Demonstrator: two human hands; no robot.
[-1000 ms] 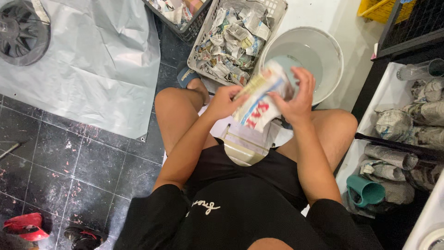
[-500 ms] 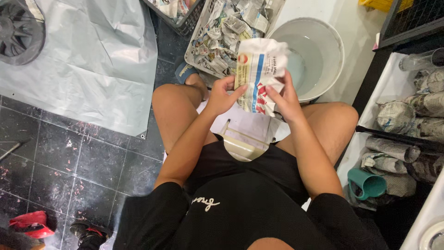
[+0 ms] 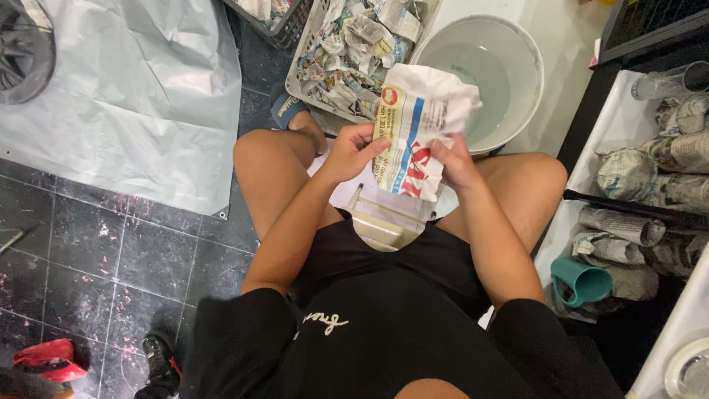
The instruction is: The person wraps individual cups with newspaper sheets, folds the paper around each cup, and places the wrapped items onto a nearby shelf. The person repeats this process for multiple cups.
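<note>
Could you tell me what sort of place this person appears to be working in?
Probably a home or small workshop packing area: a dark tiled floor, a grey tarp, a basket of crumpled newspaper, a white bucket, and newspaper-wrapped items on shelves.

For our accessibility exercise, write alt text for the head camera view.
A seated person's left hand and right hand hold a crumpled printed newspaper sheet over their lap. Ahead stand a round white plastic bucket and a grey basket of crumpled newspaper.
</note>
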